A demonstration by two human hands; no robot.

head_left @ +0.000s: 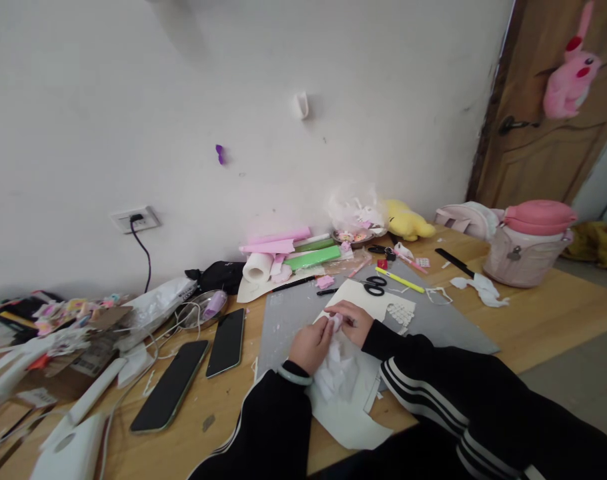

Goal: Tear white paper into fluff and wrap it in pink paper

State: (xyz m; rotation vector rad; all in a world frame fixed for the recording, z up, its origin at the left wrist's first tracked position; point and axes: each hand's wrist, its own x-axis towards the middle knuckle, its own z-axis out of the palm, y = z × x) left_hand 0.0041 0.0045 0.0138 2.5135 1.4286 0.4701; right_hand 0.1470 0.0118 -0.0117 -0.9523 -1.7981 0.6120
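White plaster wall [208, 80] fills the far side, meeting a brown wooden door [528, 153] cut off at the far right. The pale wooden table [558, 300] runs below, its near edge mostly hidden by black striped sleeves; plain wood lies between its right edge and the mat. The flat grey mat [283, 333] is largely covered, its right corner reaching past the right forearm. On it lies a cream paper sheet [353, 427], its curved near end overhanging the mat.

At left, a torn brown cardboard box [91, 363] holds a jumble of coloured paper pieces, hard to make out. At right stands a pink-lidded, pale drum-shaped container [528, 250], contents hidden. Two dark-screened phones [171, 387] lie near a round metal bowl [188, 317] holding a lilac roll [214, 304].

White crumpled, thin material [336, 373] hangs over the sheet, between the forearms. The left hand [311, 347] has its thumb and fingers pinched together on a small pale pink piece [336, 323] at the material's far end. The right hand [353, 325] curls against that piece; its fingertips are partly hidden, so I cannot tell whether they clamp it. Black-handled scissors [375, 287] lie just beyond.
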